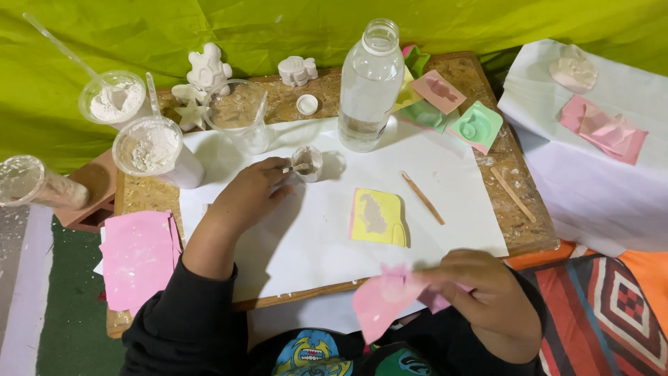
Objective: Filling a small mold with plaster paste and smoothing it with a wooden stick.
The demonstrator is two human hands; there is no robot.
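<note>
My left hand point(249, 193) rests on the white paper sheet point(306, 237) and pinches a thin wooden stick whose tip sits in a small white cup point(308, 162) of plaster mix. My right hand point(482, 285), near the table's front edge, holds a pink flexible mould point(381, 301) above my lap. A yellow mould point(378, 217) filled with grey-white plaster lies flat on the paper between my hands. A clear water bottle point(367, 87) without its cap stands behind the cup.
Clear cups of white powder point(154, 147) point(111, 97) stand at the left, an empty clear cup point(240, 115) beside them. Cast plaster figures point(207, 69) point(297, 70) sit at the back. Green and pink moulds point(476, 126), wooden sticks point(422, 198) point(513, 194) and pink sheets point(137, 256) lie around.
</note>
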